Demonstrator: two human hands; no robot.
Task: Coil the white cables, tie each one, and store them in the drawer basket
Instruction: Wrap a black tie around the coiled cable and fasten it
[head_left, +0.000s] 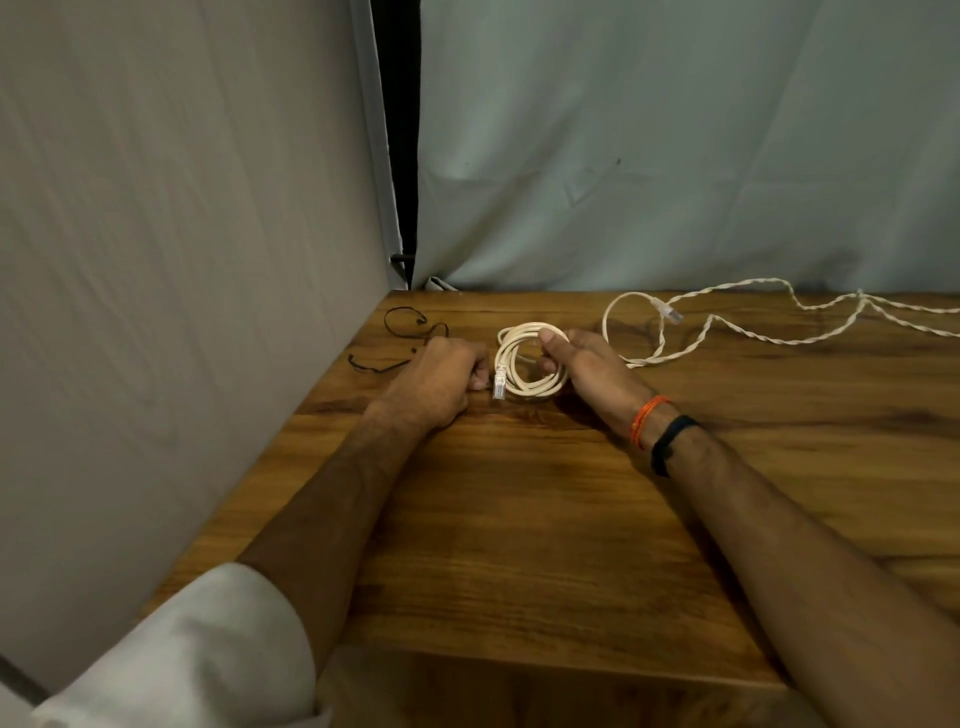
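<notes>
A coiled white cable (524, 387) sits on the wooden table (519, 519) between my hands, its clear plug hanging at the coil's left side. My right hand (582, 364) grips the coil's right side, thumb on top. My left hand (441, 376) is closed just left of the plug, fingertips touching the coil; whether it pinches something is hidden. A second white cable (737, 332) lies uncoiled at the back right, twisted, its plug end near the loop. Thin black ties (400, 325) lie behind my left hand. No drawer basket is in view.
Grey cloth walls stand close on the left and behind the table. The table's left edge runs diagonally beside my left forearm and its front edge lies below my arms. The uncoiled cable runs off the right side of the view.
</notes>
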